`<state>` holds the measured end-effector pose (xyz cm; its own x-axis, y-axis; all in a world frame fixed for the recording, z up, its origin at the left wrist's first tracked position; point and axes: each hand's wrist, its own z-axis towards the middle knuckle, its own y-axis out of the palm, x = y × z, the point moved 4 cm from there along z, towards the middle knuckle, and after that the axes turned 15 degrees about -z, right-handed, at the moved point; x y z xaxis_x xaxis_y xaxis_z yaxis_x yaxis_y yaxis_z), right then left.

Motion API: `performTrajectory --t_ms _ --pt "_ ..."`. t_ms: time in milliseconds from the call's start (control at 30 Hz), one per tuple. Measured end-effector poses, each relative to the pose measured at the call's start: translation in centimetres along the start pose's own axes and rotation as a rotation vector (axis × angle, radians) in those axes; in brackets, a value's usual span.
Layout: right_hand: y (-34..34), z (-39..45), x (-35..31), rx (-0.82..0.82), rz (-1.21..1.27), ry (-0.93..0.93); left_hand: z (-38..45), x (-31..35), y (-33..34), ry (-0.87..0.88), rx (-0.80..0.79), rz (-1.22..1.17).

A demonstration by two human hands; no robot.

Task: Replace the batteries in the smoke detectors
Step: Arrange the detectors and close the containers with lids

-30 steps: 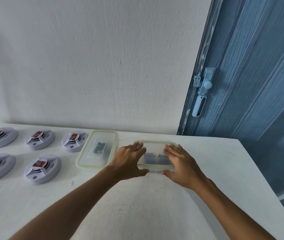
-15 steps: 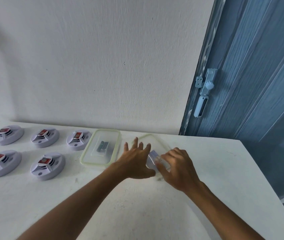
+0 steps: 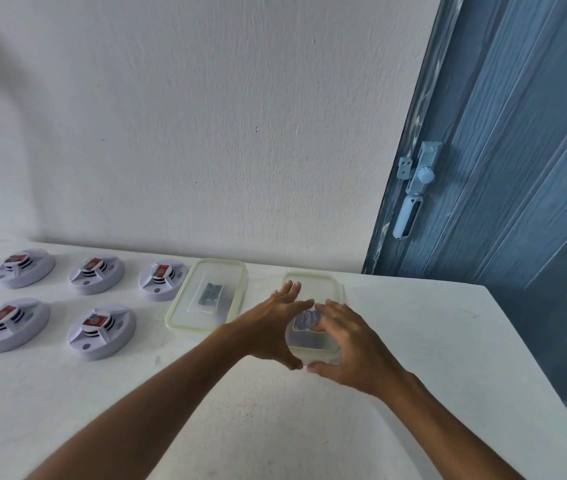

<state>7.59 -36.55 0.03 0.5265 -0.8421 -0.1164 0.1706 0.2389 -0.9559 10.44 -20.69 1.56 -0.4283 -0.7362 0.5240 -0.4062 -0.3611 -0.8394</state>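
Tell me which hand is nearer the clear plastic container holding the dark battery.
Left. The left hand lies just right of that clear plastic container; the right hand is farther right, beyond it.

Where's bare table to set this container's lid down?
Bare table lies right of the container under your left hand and right hand, and in front of them. Crowded left: second container, five smoke detectors.

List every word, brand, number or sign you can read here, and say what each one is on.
No text can be read.
Red labels on the five smoke detectors: too small and blurred to read.
Blue-and-white packs in the right container, between the hands: print blurred, unreadable.
Dark item in the left container: no readable marking.
Door latch: no visible text.
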Motion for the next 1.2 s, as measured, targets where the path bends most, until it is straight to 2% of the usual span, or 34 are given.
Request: performTrajectory --t_ms 167,400,500,600,700,867,1033,1200 --pt "0.0 0.4 0.1 -0.008 -0.002 0.03 0.4 -0.6 0.3 0.048 0.057 0.014" --pt "-0.2 0.7 0.4 0.06 -0.004 0.044 0.9 -1.2 0.7 0.058 0.091 0.054" --pt "-0.7 0.9 0.7 -0.013 0.038 0.051 0.8 -1.1 0.3 0.02 0.039 0.04" --pt "-2.0 1.9 1.3 0.016 0.14 0.146 0.5 -0.4 -0.4 0.003 -0.002 0.076" --pt "-2.4 3.2 2.6 0.068 0.085 0.236 0.2 0.3 -1.1 0.08 0.026 0.194" --pt "-0.4 3.8 3.9 -0.232 -0.031 0.214 0.3 0.5 -1.9 0.059 0.034 0.149" --pt "-1.1 3.0 3.5 -0.245 -0.098 0.24 0.5 1.1 -0.7 0.01 0.037 0.064" --pt "-2.6 2.0 3.0 -0.424 -0.18 0.168 0.3 -0.1 -1.1 0.054 0.058 0.043"
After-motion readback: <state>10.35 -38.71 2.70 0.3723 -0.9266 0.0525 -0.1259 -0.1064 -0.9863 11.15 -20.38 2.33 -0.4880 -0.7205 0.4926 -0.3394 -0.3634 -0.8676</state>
